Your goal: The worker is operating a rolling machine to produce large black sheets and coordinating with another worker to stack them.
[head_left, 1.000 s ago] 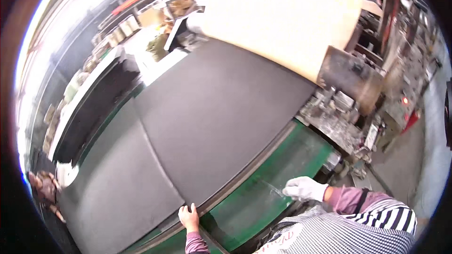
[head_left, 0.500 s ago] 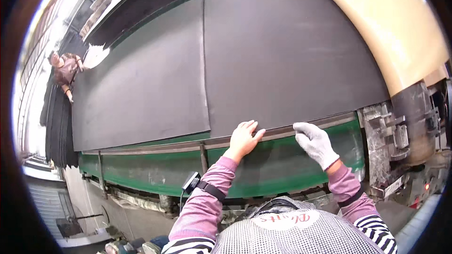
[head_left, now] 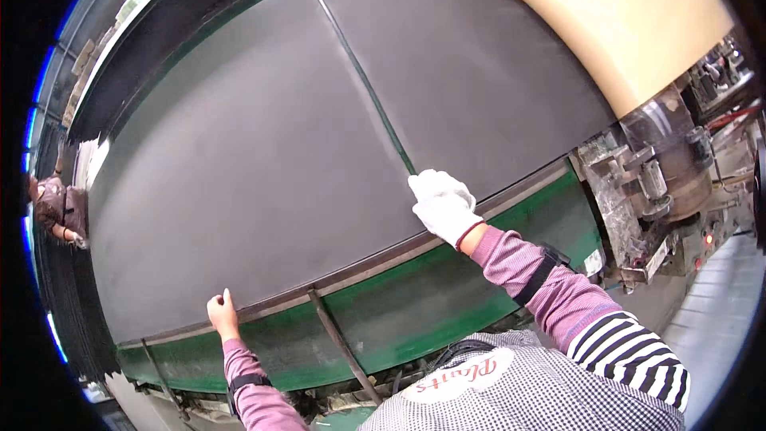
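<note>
Two large black sheets lie flat side by side, a left sheet (head_left: 239, 160) and a right sheet (head_left: 471, 64). Between them runs a narrow green gap (head_left: 369, 88), wider toward me. Far to the left, my bare left hand (head_left: 223, 315) is closed at the left sheet's near edge, thumb pointing up. My right hand (head_left: 443, 203), in a white glove, has its fingers curled at the left sheet's near right corner, at the gap's near end. The glove hides that corner and the fingertips' exact grip.
Under the sheets is a green belt (head_left: 447, 291) with a metal rail along my side. A tan sheet (head_left: 614, 16) curves over the far right, above machine fittings (head_left: 638, 191). Another person (head_left: 60, 207) stands at the left end, beside dark hanging strips.
My left hand has moved left along the edge, and my right hand has come to the seam. A green gap now shows where the sheets met. The view has turned.
</note>
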The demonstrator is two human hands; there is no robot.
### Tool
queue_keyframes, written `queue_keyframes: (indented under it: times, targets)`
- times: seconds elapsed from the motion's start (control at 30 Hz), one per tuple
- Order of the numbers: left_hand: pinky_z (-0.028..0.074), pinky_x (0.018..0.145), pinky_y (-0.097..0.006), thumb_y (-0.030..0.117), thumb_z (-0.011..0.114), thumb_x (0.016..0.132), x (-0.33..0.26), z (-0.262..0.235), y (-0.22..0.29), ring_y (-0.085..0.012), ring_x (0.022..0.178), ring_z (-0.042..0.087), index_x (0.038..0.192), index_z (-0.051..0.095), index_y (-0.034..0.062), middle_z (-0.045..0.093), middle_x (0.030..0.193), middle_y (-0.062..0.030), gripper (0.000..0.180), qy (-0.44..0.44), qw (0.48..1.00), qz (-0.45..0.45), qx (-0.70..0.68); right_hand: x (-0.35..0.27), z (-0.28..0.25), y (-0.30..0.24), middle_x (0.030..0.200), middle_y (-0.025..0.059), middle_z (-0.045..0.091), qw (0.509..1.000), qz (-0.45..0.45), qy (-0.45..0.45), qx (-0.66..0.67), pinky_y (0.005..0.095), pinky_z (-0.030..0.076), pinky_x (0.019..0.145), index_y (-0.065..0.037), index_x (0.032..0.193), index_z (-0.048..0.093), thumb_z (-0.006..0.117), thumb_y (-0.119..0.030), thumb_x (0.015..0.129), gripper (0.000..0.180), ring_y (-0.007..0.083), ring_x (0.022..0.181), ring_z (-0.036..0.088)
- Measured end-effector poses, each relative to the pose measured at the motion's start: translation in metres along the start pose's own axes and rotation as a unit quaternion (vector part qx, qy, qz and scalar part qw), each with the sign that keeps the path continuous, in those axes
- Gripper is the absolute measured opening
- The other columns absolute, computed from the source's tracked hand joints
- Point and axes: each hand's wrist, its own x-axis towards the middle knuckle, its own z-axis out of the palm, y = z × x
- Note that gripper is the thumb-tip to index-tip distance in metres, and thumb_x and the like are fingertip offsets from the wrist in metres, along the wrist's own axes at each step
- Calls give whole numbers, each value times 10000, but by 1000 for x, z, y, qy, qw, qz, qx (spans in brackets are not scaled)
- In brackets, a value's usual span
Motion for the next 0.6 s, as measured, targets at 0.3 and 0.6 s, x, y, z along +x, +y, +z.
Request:
queue_keyframes:
  times: [0.3,0.6]
  targets:
    - [468,910,-393,247,673,872,-80,-4,108,-310,1047,570,1056,665,-8,604,1092,-157,314,-111,961,249,-49,1,-44,98,902,112,660,966,205,32,-155,429,567,665,-126,820,682,613,-154,800,77,290,891,677]
    - [415,1009,-448,245,626,900,-98,-3,166,-379,1207,496,1215,666,130,480,1352,-216,337,-182,940,280,-69,-11,-97,194,1148,145,597,963,266,0,-34,444,515,889,-87,1066,636,562,-170,853,240,317,1106,588]
